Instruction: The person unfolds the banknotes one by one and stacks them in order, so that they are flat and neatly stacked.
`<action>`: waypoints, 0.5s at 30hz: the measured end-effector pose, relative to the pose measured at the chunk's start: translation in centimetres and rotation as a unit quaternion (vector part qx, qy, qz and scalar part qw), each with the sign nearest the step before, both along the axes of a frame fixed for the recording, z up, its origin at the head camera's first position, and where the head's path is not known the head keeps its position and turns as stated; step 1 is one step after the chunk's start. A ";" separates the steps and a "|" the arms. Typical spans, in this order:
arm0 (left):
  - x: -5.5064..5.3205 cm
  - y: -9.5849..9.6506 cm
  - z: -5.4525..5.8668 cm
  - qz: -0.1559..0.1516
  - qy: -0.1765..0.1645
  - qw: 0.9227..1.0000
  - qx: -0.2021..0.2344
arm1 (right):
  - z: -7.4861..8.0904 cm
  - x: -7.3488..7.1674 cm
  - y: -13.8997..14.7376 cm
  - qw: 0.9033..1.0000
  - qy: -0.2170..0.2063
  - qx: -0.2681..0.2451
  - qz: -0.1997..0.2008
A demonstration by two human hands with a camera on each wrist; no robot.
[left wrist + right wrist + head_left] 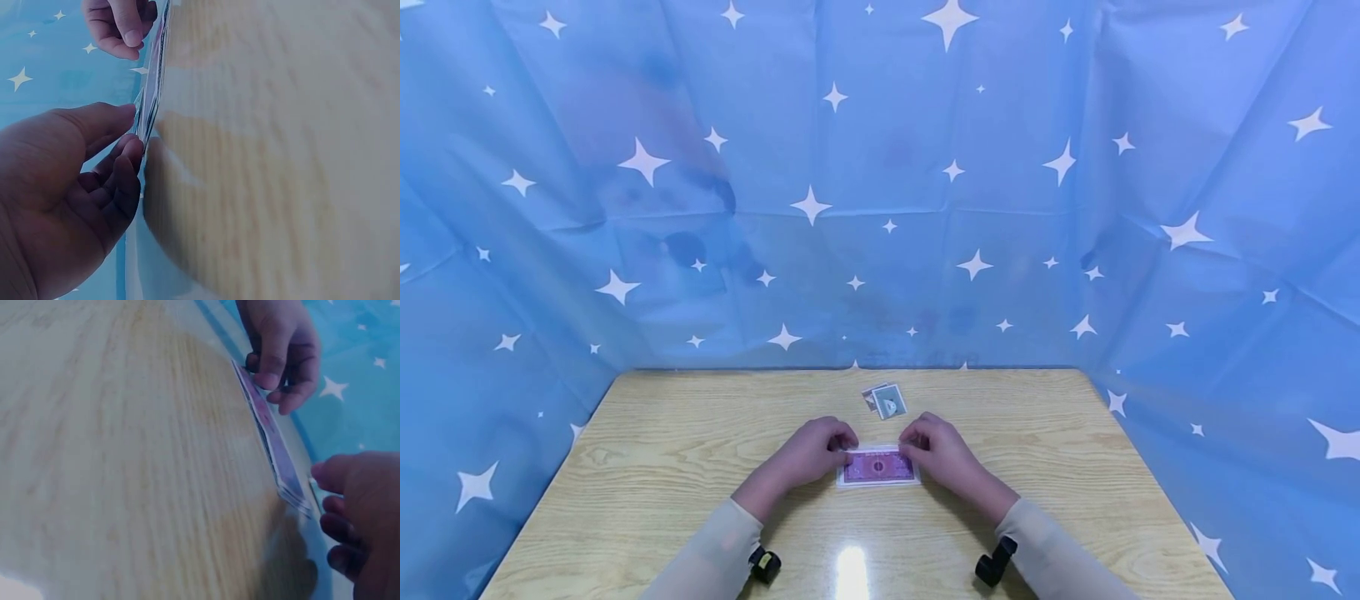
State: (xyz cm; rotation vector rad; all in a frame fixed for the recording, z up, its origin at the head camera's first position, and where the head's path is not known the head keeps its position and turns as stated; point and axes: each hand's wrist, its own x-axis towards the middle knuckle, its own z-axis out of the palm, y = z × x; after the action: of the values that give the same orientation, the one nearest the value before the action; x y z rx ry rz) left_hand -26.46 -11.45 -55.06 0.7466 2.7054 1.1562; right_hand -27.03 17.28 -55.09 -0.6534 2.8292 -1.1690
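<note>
A flat stack of paper sheets (pixel 878 481) lies on the table between the hands. Its top sheet is a purple-pink, banknote-like print with a white border. In the left wrist view the layered edge of the stack (pixel 150 103) shows side-on. My left hand (pixel 816 450) pinches the left end, thumb on top and fingertips at the edge. At the right end hovers my right hand (pixel 943 450), fingers loosely curved. In the right wrist view a small gap separates the right hand (pixel 359 512) from the stack (pixel 284 465).
Two small overlapping picture cards (pixel 890 398) lie beyond the stack, near the table's far edge. The pale wood table (pixel 685 442) shows a bright light reflection near its front. A blue curtain (pixel 880 250) with white stars hangs behind and at both sides.
</note>
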 end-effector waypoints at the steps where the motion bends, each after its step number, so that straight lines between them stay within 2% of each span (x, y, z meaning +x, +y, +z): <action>1: -0.1 0.0 0.0 0.001 -0.003 1.000 0.004 | 0.1 -0.1 0.0 1.000 0.001 -0.003 -0.003; 7: -1.0 0.6 0.2 0.022 -0.016 0.999 0.018 | 0.2 -0.8 0.1 0.999 0.011 -0.018 -0.024; 15: -3.2 2.5 0.8 0.067 -0.009 0.997 0.038 | 0.6 -2.6 -0.5 0.998 0.007 -0.017 -0.067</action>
State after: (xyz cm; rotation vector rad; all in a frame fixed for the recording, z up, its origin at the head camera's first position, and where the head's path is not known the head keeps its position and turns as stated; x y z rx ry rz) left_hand -29.71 -8.99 -54.21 0.5692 2.7466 1.2936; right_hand -29.68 16.74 -54.51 -0.4815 2.9108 -1.2375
